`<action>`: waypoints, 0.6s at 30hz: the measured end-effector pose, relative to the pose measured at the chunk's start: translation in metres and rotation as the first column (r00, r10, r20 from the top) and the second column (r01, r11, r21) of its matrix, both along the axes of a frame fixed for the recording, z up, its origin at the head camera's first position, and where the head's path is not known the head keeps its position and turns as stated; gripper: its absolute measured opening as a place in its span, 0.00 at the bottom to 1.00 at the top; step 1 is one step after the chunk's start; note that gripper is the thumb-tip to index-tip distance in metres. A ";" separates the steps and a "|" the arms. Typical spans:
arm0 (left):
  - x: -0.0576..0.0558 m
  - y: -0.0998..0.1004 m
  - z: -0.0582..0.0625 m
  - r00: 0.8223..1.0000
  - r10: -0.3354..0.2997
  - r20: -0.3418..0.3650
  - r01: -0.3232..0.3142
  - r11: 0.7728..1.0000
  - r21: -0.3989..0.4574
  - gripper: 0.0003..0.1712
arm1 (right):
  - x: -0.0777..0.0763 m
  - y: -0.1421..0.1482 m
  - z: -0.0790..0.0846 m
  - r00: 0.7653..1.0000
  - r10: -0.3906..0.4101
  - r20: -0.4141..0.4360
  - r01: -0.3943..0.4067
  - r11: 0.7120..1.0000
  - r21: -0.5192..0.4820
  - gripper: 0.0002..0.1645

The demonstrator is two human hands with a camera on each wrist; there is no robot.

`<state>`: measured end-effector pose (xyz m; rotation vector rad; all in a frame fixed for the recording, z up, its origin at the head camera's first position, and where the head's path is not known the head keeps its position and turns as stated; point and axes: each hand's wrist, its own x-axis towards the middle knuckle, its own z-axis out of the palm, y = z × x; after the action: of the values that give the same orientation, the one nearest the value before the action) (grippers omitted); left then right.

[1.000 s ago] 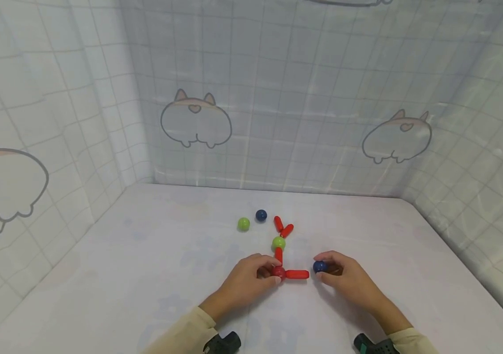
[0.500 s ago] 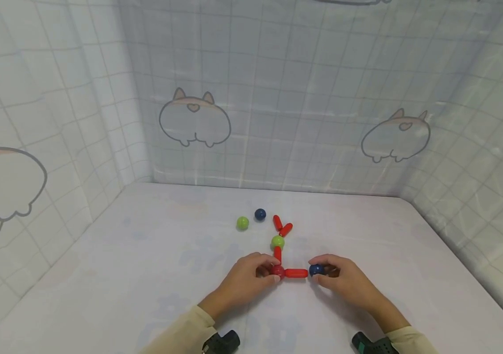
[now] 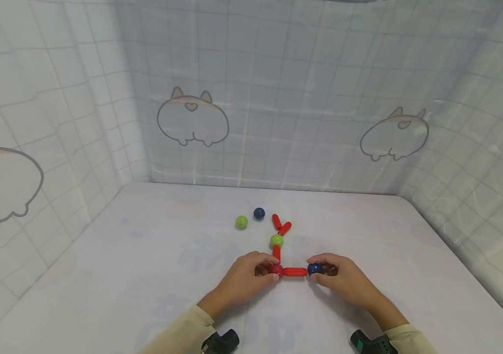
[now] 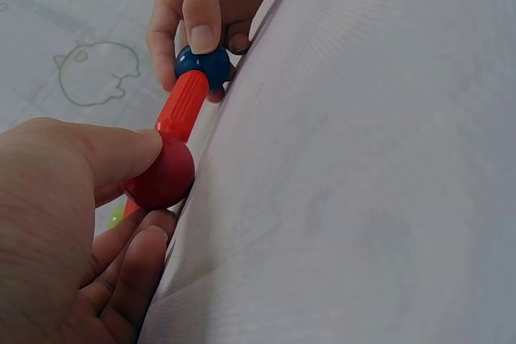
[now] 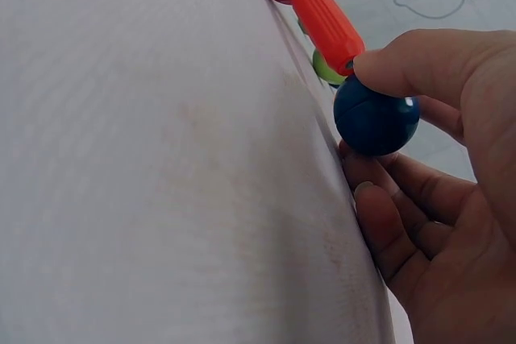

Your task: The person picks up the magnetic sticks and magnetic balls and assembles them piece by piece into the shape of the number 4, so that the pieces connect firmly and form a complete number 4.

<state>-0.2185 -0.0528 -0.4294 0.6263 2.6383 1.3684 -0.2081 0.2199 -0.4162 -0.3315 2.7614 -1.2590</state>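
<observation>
My left hand point(image 3: 248, 276) pinches a red ball point(image 4: 165, 176) between thumb and fingers. From that ball a red ridged rod point(image 3: 295, 272) points right, and a second red rod point(image 3: 276, 253) runs away from me to a light green ball point(image 3: 277, 241). My right hand point(image 3: 343, 276) pinches a dark blue ball point(image 5: 376, 116) by its sides. The blue ball meets the free end of the right-pointing rod. In the right wrist view the rod's end sits right at the ball, beside my thumb.
Beyond the green ball two red rods point(image 3: 276, 221) form a V on the white table point(image 3: 167, 226). A loose green ball point(image 3: 241, 222) and a dark blue ball point(image 3: 258, 213) lie to their left. Grid-patterned curtains point(image 3: 278, 123) enclose the back and sides.
My right hand has moved left with the blue ball, closing the gap to the red rod's end. My left hand keeps its hold on the red ball.
</observation>
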 end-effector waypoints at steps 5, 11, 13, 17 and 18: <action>0.000 0.000 0.000 1.000 0.003 0.007 -0.003 1.000 -0.008 0.18 | -0.001 0.000 0.000 1.000 0.000 0.004 0.000 1.000 -0.004 0.20; 0.000 0.000 -0.001 1.000 0.007 0.007 -0.007 1.000 -0.014 0.18 | -0.001 0.000 0.000 1.000 0.003 0.009 -0.003 1.000 -0.006 0.20; 0.000 0.000 -0.001 1.000 0.008 0.006 -0.008 1.000 -0.014 0.18 | 0.000 0.000 0.000 1.000 0.005 0.010 -0.005 1.000 -0.007 0.21; 0.000 0.000 -0.001 1.000 0.008 0.001 -0.008 1.000 -0.019 0.19 | 0.000 -0.001 0.000 1.000 0.002 0.013 -0.002 1.000 -0.006 0.21; 0.000 0.000 -0.001 1.000 0.007 -0.001 -0.007 1.000 -0.020 0.19 | 0.000 -0.001 0.000 1.000 0.002 0.012 -0.002 1.000 -0.006 0.21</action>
<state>-0.2188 -0.0528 -0.4302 0.6152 2.6539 1.3421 -0.2084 0.2190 -0.4163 -0.3261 2.7464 -1.2652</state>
